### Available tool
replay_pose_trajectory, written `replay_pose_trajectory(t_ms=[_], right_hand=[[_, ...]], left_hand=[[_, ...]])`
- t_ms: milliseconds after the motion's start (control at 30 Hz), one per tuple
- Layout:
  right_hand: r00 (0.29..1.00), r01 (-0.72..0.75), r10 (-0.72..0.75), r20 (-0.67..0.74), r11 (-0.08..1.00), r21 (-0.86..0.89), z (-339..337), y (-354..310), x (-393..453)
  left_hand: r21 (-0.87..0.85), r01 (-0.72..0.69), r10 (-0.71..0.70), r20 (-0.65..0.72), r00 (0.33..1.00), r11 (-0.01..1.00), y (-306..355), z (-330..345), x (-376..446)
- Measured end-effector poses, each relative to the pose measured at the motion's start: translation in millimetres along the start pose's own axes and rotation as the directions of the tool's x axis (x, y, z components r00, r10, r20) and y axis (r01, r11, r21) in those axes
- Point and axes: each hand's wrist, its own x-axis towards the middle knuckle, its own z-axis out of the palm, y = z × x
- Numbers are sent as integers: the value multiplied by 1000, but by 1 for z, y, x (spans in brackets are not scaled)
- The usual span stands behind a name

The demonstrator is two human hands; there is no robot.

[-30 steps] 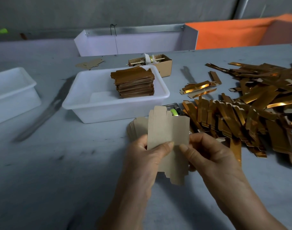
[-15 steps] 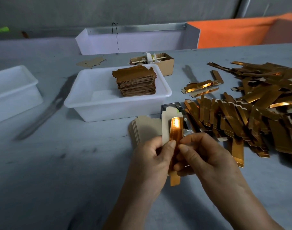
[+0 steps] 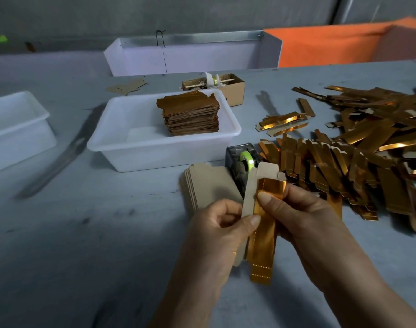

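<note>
Left hand (image 3: 220, 229): fingers curled, thumb tip pressed onto the plain card panel of the carton blank (image 3: 262, 245), pinching its left edge. Grip narrow, only the card's thickness between thumb and fingers.

Right hand (image 3: 306, 216): thumb lies on the gold panel near the upper end, fingers wrapped behind. Also a close pinch on the blank; nothing else is held.

Blank: held above the table (image 3: 84, 233), in front of the person, partly folded lengthwise. The gold face is on the right, the brown card face on the left. The long axis runs away from the person. The tabbed end points to the tape dispenser (image 3: 242, 162); the perforated gold end is nearest the camera.

Surroundings: a stack of flat blanks (image 3: 209, 183) lies just behind the left hand. The white tub (image 3: 155, 150) sits beyond it. Folded gold pieces (image 3: 356, 150) are heaped to the right.
</note>
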Motion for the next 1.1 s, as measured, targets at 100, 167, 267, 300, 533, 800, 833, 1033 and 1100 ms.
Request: replay_pose_trajectory(t_ms=[100,167,267,300,533,800,833,1033,1100], right_hand=[[1000,-4,4,-28,1000,21,1,2,0],[999,-12,14,-41,999,53,1,5,-1],[997,-30,36,-61,994,103,2,8,0],[997,-35,42,-65,994,108,3,8,0],[998,-14,21,-66,993,116,7,5,0],[994,-10,11,-111,1000,13,2,5,6],[995,-17,21,-102,999,37,0,5,7],[994,-8,16,-107,997,77,2,7,5],[992,-10,19,-124,998,67,5,6,4]], left_hand=[[14,-42,44,-138,989,999,-7,6,-1],[42,-65,73,-212,975,997,-11,9,-3],[275,-182,261,-285,923,944,-12,18,-7],[433,-234,374,-272,887,870,-11,20,-9],[935,-141,446,-19,895,324,-1,42,-18],[747,-207,369,-55,928,632,-4,46,-22],[642,-163,305,-115,945,749,0,41,-19],[-33,129,-132,-100,986,991,0,17,-8],[-110,171,-176,-39,984,979,1,15,-9]])
